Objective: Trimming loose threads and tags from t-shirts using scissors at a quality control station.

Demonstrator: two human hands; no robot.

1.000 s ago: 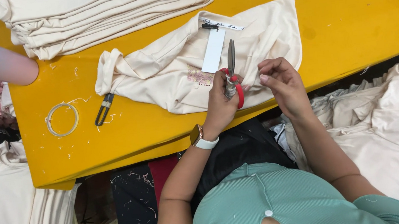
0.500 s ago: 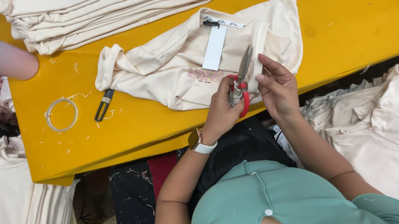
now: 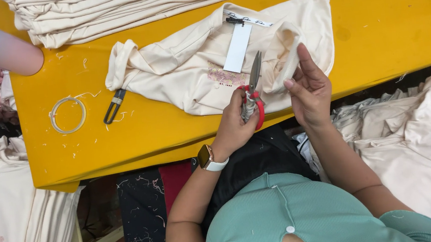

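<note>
A cream garment (image 3: pixel 188 70) lies crumpled on the yellow desk (image 3: pixel 378 27), close to its near edge, with a white hang tag (image 3: pixel 237 48) on top. Red-handled snips (image 3: pixel 252 92) are gripped in the left hand (image 3: pixel 235 127), fingers closed round the handles, blades pointing up. The right hand (image 3: pixel 309 91) is raised just beside them, fingers loosely spread, nothing visibly pinched. Trimming of loose threads appears to be in hand; a steady, small cut would be called for next. Open desk lies to the right; a folded stack (image 3: pixel 127 6) crowds the far side.
</note>
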